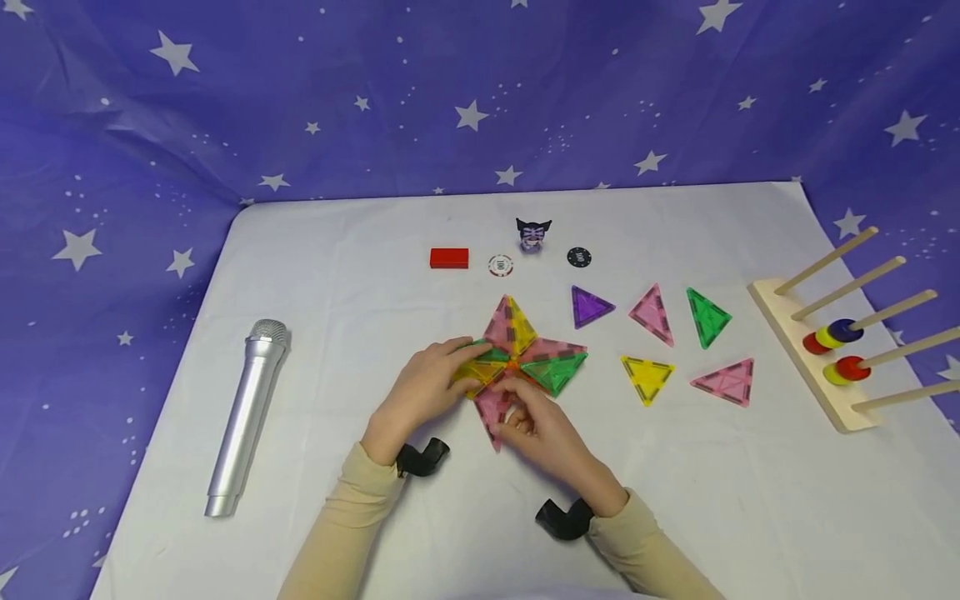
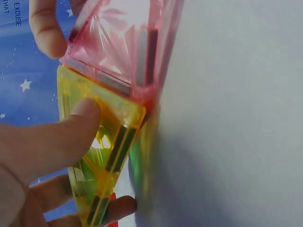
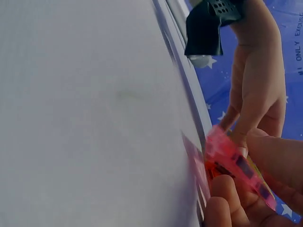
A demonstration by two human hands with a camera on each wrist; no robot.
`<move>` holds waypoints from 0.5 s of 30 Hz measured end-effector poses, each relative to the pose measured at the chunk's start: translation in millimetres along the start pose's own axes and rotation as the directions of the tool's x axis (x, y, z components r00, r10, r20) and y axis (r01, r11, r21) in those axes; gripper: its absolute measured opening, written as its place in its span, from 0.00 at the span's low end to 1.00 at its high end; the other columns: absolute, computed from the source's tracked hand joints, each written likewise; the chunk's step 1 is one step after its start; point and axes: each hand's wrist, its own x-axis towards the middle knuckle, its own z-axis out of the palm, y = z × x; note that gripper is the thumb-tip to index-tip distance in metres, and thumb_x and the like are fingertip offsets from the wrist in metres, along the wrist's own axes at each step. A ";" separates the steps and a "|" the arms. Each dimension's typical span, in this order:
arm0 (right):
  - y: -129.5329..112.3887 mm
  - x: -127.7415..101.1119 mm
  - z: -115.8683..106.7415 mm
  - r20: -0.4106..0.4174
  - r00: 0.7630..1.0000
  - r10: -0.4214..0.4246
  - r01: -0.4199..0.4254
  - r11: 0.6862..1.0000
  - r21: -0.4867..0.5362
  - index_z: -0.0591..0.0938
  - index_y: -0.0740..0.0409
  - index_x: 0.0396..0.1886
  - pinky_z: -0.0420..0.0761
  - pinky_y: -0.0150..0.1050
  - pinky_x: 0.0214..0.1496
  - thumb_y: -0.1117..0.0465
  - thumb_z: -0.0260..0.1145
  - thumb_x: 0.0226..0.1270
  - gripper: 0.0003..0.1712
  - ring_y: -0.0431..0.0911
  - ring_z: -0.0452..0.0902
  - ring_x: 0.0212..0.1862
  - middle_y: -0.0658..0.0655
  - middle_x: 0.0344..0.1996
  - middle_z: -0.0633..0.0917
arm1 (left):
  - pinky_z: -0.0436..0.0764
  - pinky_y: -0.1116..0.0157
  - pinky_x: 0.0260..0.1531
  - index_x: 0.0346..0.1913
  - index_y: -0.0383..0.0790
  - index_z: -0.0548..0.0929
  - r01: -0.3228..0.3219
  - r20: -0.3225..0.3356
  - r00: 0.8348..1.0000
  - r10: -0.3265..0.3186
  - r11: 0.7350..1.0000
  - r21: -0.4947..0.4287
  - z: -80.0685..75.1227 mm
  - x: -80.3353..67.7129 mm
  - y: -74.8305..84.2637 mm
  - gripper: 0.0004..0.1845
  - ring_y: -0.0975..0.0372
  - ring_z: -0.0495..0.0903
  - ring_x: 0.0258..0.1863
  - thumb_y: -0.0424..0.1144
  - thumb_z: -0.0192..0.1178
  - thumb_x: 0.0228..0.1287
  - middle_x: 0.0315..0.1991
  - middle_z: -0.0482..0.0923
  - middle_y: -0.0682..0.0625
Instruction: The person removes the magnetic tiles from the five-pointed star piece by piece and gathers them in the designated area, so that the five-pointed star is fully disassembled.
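Translucent magnetic triangle tiles form a pointed star shape on the table, with pink, yellow and green points. My left hand (image 1: 420,390) holds its left point; the thumb lies on a yellow magnetic tile (image 2: 102,123), fingers behind it, in the left wrist view. With thumb and fingers my right hand (image 1: 551,437) grips a pink magnetic tile (image 1: 490,408) at the near point, seen tilted in the right wrist view (image 3: 229,151). On the star's right, a green magnetic tile (image 1: 555,372) lies beside pink. Fingers partly hide the star's near left side.
Loose triangles lie to the right: purple (image 1: 591,307), pink (image 1: 653,315), green (image 1: 707,317), yellow (image 1: 647,379). A wooden peg stand (image 1: 813,367) with rings is at far right. A silver microphone (image 1: 250,417) lies left. Behind are a red block (image 1: 449,258), figurine (image 1: 532,237) and chips (image 1: 579,257).
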 end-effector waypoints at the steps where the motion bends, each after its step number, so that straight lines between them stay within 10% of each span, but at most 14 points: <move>1: 4.1 0.1 2.0 0.004 1.000 -0.001 0.001 1.000 -0.010 0.71 0.62 0.51 0.74 0.32 0.27 0.69 0.66 0.55 0.23 0.42 0.72 0.25 0.57 0.32 0.77 | 0.70 0.52 0.49 0.60 0.49 0.73 -0.003 0.001 1.000 0.003 1.000 -0.017 -0.3 0.1 -1.1 0.26 0.50 0.72 0.51 0.42 0.62 0.57 0.56 0.70 0.44; 15: 21.8 -2.8 -2.9 0.027 0.999 -0.044 0.042 0.997 0.062 0.72 0.57 0.52 0.74 0.32 0.26 0.73 0.66 0.52 0.26 0.41 0.72 0.24 0.52 0.30 0.77 | 0.73 0.57 0.44 0.58 0.49 0.74 0.027 0.057 0.998 -0.019 0.989 -0.143 -6.4 -3.6 -6.6 0.26 0.56 0.75 0.45 0.44 0.64 0.54 0.48 0.73 0.48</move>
